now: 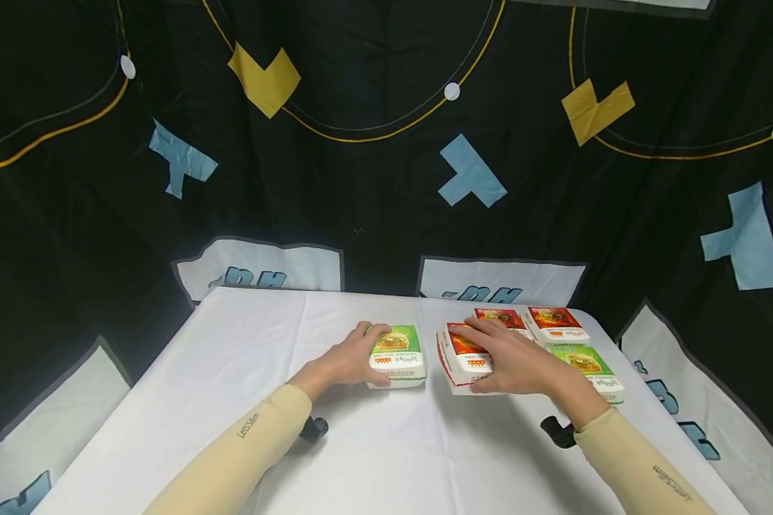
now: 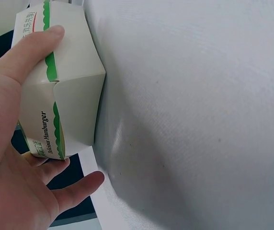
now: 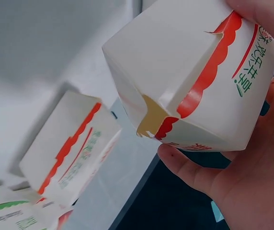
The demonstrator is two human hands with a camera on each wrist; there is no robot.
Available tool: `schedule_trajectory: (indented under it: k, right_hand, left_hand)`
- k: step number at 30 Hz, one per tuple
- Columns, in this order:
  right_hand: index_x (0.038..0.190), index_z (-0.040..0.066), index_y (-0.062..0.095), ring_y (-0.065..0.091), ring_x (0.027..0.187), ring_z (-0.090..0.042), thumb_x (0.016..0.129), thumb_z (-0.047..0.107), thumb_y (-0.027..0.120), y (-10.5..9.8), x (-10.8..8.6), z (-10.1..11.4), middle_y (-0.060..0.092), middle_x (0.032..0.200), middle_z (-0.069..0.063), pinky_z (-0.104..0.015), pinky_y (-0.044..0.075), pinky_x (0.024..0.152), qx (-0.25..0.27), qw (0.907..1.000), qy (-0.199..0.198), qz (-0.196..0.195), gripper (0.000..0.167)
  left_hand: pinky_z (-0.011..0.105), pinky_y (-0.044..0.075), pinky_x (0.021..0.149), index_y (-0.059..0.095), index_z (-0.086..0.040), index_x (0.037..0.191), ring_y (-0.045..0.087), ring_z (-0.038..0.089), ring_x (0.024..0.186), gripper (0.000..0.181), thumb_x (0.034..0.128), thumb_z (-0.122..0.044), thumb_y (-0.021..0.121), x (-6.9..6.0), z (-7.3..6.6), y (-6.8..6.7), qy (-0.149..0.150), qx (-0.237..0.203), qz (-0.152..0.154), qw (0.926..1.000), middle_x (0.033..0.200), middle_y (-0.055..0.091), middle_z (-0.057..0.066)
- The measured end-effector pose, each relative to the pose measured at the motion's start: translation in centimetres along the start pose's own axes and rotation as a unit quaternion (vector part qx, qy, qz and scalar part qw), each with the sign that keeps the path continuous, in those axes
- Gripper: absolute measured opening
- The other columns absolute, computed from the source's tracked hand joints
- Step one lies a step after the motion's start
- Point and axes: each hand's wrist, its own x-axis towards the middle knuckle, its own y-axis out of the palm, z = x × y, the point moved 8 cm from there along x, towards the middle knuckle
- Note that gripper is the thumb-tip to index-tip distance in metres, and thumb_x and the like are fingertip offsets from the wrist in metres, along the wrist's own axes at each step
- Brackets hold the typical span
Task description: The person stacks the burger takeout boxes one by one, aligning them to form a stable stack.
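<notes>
Tabletop [image 1: 373, 458]: clamping a green-topped hamburger carton [image 1: 397, 357] mid-table in the left hand [image 1: 351, 357], clamping a red-topped hamburger carton [image 1: 467, 363] to its right in the right hand [image 1: 518, 359]. Showing "Delicious Hamburger" lettering [image 2: 44, 132] only in the left wrist view, a gaping corner [image 3: 152, 115] only in the right.

A cream left sleeve [image 1: 232, 454] and right sleeve [image 1: 631, 465] are worn, both printed with dark lettering [image 1: 248, 425]; black wrist fittings [image 1: 314, 429] are seen.

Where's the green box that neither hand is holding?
In the head view, the green box is at right on the table, in front of the rightmost red box, just right of the right hand.
</notes>
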Motion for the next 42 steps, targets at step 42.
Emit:
schedule_trajectory:
  k: [42]
  right_hand:
    - [0.156,0.043,0.031,0.039,0.139,-0.03,0.077,0.052,0.081,-0.3,7.5,2.8,0.037,0.159,-0.003,-0.056,0.046,0.102,-0.018,0.9989,-0.036,0.025,0.094]
  left_hand:
    - [0.043,0.051,0.092,0.031,-0.028,0.154,0.046,0.019,0.123,0.103,0.0699,-0.05,0.088,0.4,0.1,0.1,-0.003,0.011,0.001,0.9999,0.151,0.037,0.005]
